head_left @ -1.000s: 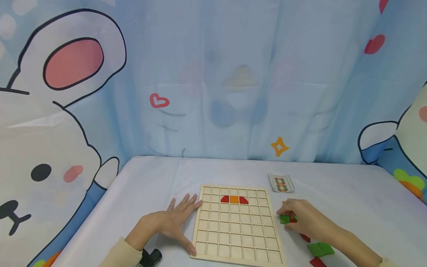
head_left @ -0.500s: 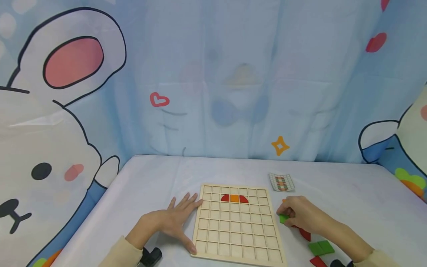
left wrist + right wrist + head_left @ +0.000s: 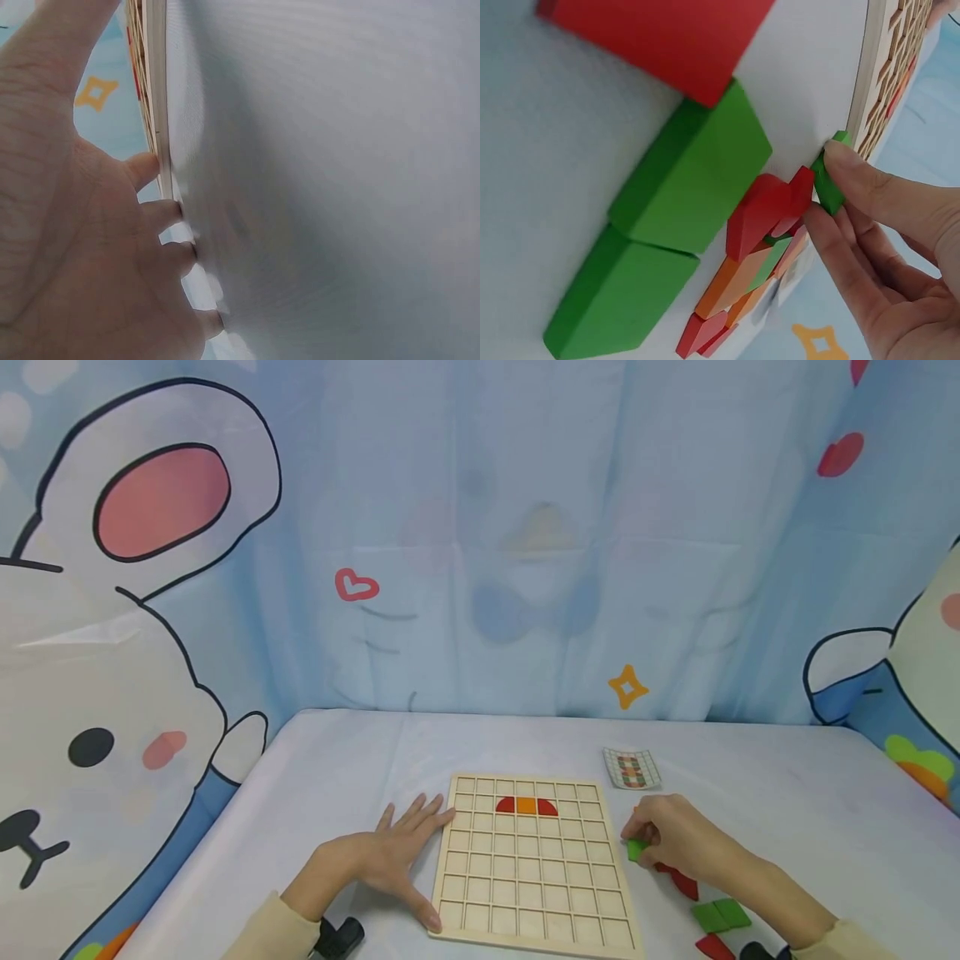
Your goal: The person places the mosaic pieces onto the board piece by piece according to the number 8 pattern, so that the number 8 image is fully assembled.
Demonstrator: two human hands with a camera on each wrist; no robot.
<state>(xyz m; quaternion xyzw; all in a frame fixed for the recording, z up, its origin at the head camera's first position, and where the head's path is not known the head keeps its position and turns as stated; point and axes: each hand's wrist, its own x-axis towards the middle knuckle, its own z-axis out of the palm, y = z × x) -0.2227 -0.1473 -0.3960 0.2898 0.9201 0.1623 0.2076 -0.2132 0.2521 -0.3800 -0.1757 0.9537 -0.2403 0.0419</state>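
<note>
My left hand lies with fingers spread against the left edge of a wooden grid board. In the left wrist view, its thumb and nearest finger meet the board's rim. Near the top of the grid, an orange square sits between two red rounded pieces. Beside the board's right edge, my right hand pinches a small green block between thumb and fingers, partly tilted up. Red pieces lie just under those fingertips.
Two green blocks and a red piece lie nearer me, below the right wrist. Orange blocks and more small pieces cluster beyond the red ones. A printed pattern card lies behind the right hand. A black wrist device sits by the left sleeve.
My right fingers have closed on a green block among the pieces, and the hand has turned slightly, uncovering more of a red piece. The left hand and board have stayed put.
</note>
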